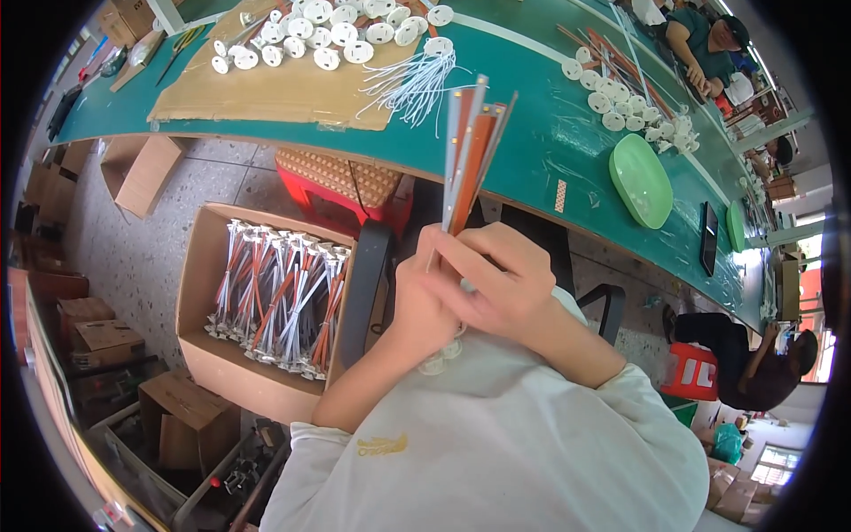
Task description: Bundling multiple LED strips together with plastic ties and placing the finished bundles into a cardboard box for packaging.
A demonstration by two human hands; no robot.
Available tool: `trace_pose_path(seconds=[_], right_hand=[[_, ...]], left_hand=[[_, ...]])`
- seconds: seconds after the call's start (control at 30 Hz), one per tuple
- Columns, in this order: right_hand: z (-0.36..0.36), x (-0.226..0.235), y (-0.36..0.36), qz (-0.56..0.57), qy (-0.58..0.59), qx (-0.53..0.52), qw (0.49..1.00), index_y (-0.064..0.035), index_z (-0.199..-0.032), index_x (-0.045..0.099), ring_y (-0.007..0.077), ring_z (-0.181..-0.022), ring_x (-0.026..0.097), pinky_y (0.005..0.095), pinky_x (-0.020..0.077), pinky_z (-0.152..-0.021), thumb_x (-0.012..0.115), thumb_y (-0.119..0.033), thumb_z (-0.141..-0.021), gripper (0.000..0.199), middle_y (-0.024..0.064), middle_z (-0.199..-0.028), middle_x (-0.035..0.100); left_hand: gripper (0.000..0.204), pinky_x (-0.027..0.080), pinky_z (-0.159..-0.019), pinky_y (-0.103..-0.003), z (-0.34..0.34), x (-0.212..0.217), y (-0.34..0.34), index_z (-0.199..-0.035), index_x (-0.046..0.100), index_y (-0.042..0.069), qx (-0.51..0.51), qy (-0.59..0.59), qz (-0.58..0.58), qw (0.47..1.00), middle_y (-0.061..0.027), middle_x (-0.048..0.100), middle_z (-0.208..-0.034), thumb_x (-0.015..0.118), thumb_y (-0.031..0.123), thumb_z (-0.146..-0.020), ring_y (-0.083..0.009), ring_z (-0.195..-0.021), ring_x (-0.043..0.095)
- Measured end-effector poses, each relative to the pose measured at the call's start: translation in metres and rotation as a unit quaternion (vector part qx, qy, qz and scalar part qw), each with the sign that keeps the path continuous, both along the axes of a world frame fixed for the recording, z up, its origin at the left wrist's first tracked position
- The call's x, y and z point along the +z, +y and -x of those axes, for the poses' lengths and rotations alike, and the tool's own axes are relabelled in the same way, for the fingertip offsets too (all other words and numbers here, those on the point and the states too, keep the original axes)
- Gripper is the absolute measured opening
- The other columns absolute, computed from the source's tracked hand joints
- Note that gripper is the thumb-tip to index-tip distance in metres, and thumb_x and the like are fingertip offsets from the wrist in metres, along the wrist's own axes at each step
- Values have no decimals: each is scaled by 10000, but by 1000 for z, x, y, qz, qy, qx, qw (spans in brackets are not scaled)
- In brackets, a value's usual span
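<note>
In front of my chest, my left hand [421, 301] is wrapped round a bundle of thin strips [464, 164]. Some strips are orange-brown, others whitish grey, with small yellow spots; they fan upward over the table edge. White round discs [443, 356] poke out below my hands, at the bundle's lower end. Against the left hand, my right hand [503, 275] is closed with bent fingers at the base of the strips. A thin pale line shows by its fingertips; what it pinches is too small to tell. A bunch of white wire ties [417, 82] lies on the table ahead.
A cardboard box [253, 390] at my left holds many similar strip bundles. On the green table [532, 115] are several white discs [324, 35] on cardboard, a green tray [640, 182], scissors [182, 49] and a phone [709, 238]. A red stool [306, 199] stands under it. Other people sit at right.
</note>
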State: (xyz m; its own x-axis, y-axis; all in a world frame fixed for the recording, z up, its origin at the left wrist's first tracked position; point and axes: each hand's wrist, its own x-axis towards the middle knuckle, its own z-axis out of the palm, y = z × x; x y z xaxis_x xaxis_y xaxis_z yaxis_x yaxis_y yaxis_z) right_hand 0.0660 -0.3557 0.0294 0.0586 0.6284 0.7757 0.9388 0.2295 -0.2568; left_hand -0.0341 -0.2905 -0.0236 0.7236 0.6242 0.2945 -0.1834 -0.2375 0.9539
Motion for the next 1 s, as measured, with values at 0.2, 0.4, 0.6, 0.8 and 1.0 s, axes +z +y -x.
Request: trace_pose_path(seconds=[0.2,0.4,0.6,0.8,1.0], right_hand=[[-7,-13,1,1,82,25,996,-13,-921,724,167,-563,592,257,459,-482,736,31,-701,224,81,-779,648],[-5,-21,-1,90,499,99,856,84,-892,669,166,-577,647,249,492,-441,629,73,-852,57,155,-885,646],[-7,-18,4,108,643,136,746,75,-924,668,182,-630,659,248,526,-499,629,98,-839,96,138,-878,650],[1,-15,4,63,568,96,815,44,-1004,658,139,-770,654,224,536,-583,658,64,-833,172,109,-923,672],[-15,-11,1,182,188,23,965,-4,-901,655,215,-634,625,276,497,-526,648,-5,-826,75,97,-761,627]], left_hand=[[177,500,-598,-316,9,10,8,-1108,457,-5,-50,33,84,995,-161,614,-803,429,135,-1003,-233,-693,662],[253,445,-555,-247,1,-9,9,-1096,455,39,-115,-112,258,953,-43,527,-798,376,274,-1046,-92,-638,526],[263,393,-520,-220,-1,-3,11,-1051,451,61,-138,-163,385,898,8,440,-755,368,311,-1049,-55,-597,422],[283,360,-496,-205,-3,-3,18,-1027,460,73,-96,-124,339,928,21,420,-709,358,336,-1052,-46,-556,387],[243,335,-485,-198,-3,-4,16,-1025,476,74,-84,-167,391,901,37,406,-667,400,304,-1046,-31,-554,380]])
